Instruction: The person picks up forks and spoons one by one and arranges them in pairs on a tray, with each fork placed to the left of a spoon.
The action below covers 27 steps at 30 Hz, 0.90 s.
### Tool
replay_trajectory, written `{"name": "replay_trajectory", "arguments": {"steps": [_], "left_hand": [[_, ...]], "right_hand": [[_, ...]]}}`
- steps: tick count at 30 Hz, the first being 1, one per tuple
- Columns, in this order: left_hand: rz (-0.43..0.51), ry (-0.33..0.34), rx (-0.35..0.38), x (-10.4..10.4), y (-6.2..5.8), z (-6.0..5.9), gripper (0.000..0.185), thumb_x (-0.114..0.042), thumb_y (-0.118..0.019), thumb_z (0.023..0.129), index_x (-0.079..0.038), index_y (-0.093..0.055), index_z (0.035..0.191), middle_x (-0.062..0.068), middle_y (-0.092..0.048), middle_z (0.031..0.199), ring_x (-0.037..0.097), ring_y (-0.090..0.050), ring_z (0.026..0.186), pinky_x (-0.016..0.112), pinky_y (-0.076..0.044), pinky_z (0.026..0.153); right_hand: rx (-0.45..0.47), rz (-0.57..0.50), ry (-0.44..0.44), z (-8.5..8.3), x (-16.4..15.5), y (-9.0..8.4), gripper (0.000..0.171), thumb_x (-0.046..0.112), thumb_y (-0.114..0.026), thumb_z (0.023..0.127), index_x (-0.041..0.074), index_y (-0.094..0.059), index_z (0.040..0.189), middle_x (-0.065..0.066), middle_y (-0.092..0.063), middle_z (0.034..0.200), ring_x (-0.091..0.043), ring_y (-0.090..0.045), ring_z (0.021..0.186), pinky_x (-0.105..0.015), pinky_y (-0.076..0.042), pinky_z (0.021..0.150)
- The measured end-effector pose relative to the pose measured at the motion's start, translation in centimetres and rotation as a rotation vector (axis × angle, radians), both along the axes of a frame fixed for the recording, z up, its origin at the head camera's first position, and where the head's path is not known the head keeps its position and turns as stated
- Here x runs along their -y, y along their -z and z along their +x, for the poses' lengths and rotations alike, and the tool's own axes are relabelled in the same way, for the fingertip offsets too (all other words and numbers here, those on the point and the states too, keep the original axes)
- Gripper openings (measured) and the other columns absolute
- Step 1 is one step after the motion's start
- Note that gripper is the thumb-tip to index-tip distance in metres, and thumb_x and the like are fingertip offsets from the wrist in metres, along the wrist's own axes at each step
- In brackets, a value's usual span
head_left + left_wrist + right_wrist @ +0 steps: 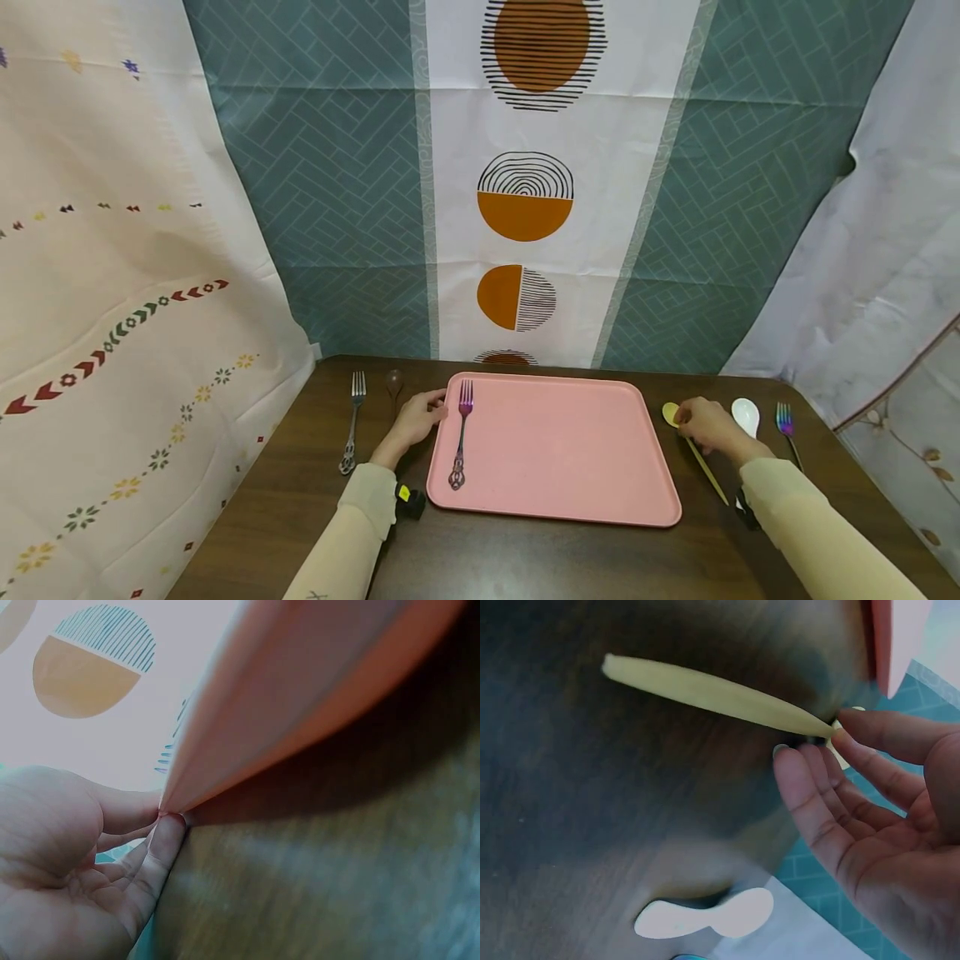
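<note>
A pink tray lies on the table, with a purple-tined fork on its left part. My left hand is at the tray's left edge; in the left wrist view its thumb and fingers pinch the rim. To the right of the tray, my right hand pinches a gold spoon at its neck between thumb and index finger. The spoon's long handle points toward the table's front. Just right of that hand lies a white spoon, partly hidden by the hand and wrist.
Left of the tray lie a silver fork and a dark brown spoon, its handle partly behind my left hand. At the far right is a rainbow-coloured fork. Patterned cloths hang behind the wooden table.
</note>
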State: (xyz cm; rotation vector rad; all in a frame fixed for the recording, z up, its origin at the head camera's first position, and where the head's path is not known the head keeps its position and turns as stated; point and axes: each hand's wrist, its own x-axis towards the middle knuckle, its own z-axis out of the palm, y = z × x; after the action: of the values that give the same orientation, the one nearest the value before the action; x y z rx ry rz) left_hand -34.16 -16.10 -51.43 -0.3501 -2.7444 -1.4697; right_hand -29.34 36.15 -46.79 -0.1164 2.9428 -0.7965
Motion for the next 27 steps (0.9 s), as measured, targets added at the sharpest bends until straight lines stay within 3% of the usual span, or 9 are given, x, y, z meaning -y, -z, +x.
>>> {"name": "replay_trajectory", "arguments": {"steps": [6, 12, 15, 27], "left_hand": [[-0.005, 0.008, -0.009, 0.1, 0.2, -0.1, 0.041, -0.003, -0.062, 0.101, 0.006, -0.06, 0.141, 0.008, -0.064, 0.099, 0.024, -0.061, 0.093, 0.038, -0.053, 0.08], [-0.001, 0.005, -0.014, 0.1, 0.1, -0.1, 0.041, -0.003, -0.062, 0.101, 0.006, -0.061, 0.14, 0.008, -0.064, 0.098, 0.023, -0.061, 0.092, 0.035, -0.051, 0.079], [-0.003, 0.009, -0.029, 0.2, 0.0, -0.1, 0.04, -0.003, -0.062, 0.101, 0.007, -0.061, 0.14, 0.009, -0.064, 0.097, 0.024, -0.061, 0.092, 0.036, -0.051, 0.079], [0.009, 0.013, -0.02, 0.3, 0.2, 0.0, 0.041, -0.003, -0.062, 0.1, 0.007, -0.06, 0.14, 0.009, -0.064, 0.097, 0.025, -0.061, 0.092, 0.038, -0.053, 0.08]], "right_hand": [[-0.035, 0.073, 0.007, 0.2, 0.4, 0.1, 0.015, -0.005, -0.063, 0.085, -0.01, -0.066, 0.099, -0.01, -0.063, 0.075, -0.019, -0.06, 0.053, -0.034, -0.054, 0.047], [-0.132, 0.165, -0.007, 0.3, 0.9, 0.2, 0.012, -0.006, -0.066, 0.081, -0.009, -0.07, 0.092, -0.022, -0.07, 0.087, -0.038, -0.066, 0.076, -0.056, -0.054, 0.069], [-0.165, 0.174, -0.001, 0.5, 1.2, 0.4, 0.015, -0.006, -0.063, 0.079, -0.009, -0.072, 0.091, -0.027, -0.071, 0.091, -0.045, -0.067, 0.081, -0.062, -0.053, 0.073], [-0.135, 0.187, 0.04, 0.8, 1.3, 0.2, 0.018, -0.006, -0.062, 0.08, -0.008, -0.074, 0.094, -0.027, -0.071, 0.094, -0.04, -0.067, 0.077, -0.059, -0.054, 0.071]]}}
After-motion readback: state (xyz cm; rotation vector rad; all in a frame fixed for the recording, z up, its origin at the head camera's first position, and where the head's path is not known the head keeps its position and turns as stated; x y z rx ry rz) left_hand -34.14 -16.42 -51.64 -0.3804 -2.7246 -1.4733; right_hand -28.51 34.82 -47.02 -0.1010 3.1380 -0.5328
